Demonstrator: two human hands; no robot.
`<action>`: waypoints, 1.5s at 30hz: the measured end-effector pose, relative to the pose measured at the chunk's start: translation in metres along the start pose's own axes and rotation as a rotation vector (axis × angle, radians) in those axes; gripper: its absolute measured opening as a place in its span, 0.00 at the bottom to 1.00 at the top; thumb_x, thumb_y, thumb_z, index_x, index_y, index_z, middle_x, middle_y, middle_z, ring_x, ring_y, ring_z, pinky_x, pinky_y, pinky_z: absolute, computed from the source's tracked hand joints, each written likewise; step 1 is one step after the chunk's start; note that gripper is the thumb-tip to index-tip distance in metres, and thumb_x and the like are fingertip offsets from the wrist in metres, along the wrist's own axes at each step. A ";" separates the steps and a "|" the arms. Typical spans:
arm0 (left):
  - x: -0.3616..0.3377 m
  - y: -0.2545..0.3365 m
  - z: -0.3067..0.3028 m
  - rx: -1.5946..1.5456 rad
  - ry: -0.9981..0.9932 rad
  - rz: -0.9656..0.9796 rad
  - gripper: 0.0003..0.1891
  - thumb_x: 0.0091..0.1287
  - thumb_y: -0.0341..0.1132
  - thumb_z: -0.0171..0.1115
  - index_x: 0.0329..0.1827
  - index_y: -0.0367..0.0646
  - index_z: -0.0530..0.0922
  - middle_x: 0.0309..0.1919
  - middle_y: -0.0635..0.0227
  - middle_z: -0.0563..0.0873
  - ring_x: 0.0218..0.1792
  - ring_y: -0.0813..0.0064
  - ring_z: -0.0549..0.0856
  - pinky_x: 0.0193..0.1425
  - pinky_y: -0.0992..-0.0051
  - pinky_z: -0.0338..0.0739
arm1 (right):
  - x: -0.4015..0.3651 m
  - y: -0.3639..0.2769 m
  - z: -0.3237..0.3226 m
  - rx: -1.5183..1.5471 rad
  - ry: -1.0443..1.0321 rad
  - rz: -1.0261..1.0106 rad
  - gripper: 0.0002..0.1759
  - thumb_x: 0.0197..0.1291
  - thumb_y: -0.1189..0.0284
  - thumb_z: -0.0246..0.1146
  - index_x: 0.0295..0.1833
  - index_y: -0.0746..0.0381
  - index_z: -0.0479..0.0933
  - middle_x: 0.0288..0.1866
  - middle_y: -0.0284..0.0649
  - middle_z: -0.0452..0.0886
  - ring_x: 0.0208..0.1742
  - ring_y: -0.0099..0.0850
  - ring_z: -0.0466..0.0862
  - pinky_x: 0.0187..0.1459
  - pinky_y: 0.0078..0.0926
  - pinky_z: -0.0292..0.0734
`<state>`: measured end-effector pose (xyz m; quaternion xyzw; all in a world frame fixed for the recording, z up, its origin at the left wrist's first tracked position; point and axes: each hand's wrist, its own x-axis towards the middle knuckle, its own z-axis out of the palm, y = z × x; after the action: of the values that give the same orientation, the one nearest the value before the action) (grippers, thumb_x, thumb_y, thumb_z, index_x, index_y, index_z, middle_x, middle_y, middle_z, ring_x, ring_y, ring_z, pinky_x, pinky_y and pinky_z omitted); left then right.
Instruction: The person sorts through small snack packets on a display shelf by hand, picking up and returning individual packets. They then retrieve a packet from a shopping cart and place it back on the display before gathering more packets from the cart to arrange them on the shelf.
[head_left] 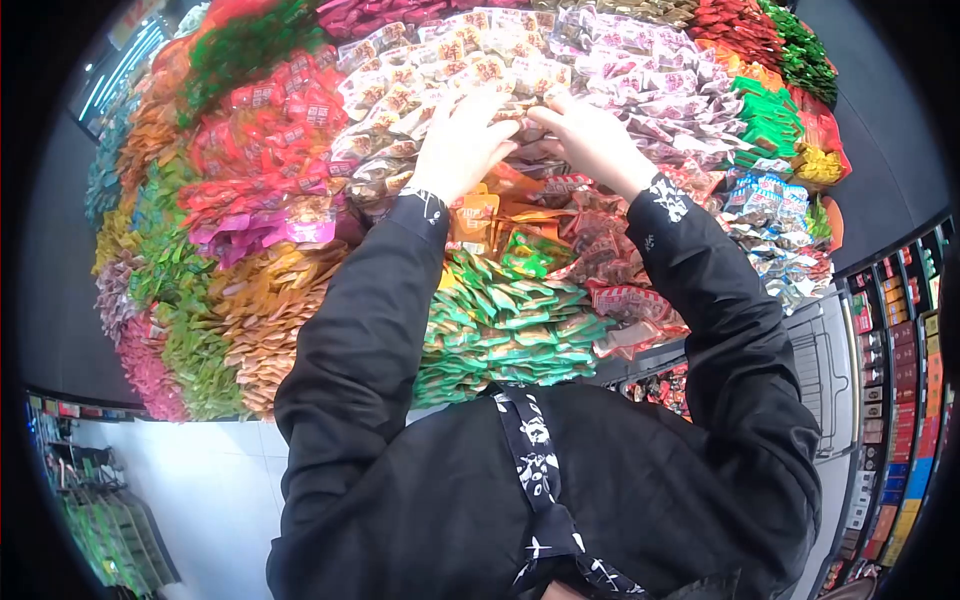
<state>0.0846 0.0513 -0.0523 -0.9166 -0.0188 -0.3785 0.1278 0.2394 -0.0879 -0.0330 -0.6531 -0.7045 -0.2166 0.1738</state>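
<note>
Both my hands reach into a large display of small wrapped packets. My left hand (462,145) lies on the white-and-brown packets (400,85), its thumb and fingers apart and bent toward the right. Facing it, my right hand (590,140) touches the same packets, fingers curled around something too small and overexposed to make out. A small gap separates the two hands. Just below them are orange packets (474,218), with green packets (500,330) nearer my body. Pink-and-white packets (650,80) spread to the right of my right hand.
Red packets (265,110) and light green packets (165,250) fill the display's left side. Blue-and-white packets (770,215) lie at the right. A wire basket (825,365) and stocked shelves (900,400) stand at the lower right, and pale floor (210,490) shows lower left.
</note>
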 end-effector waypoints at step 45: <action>0.003 -0.005 0.012 0.019 -0.050 -0.072 0.13 0.60 0.45 0.61 0.45 0.53 0.80 0.59 0.61 0.73 0.64 0.63 0.67 0.68 0.56 0.55 | -0.026 -0.018 0.006 0.004 0.065 0.164 0.06 0.49 0.77 0.56 0.34 0.65 0.76 0.38 0.49 0.75 0.35 0.41 0.81 0.34 0.33 0.77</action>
<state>0.0943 0.0590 -0.0567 -0.9232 -0.0584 -0.3595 0.1226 0.2241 -0.1077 -0.0530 -0.7010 -0.6430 -0.2211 0.2151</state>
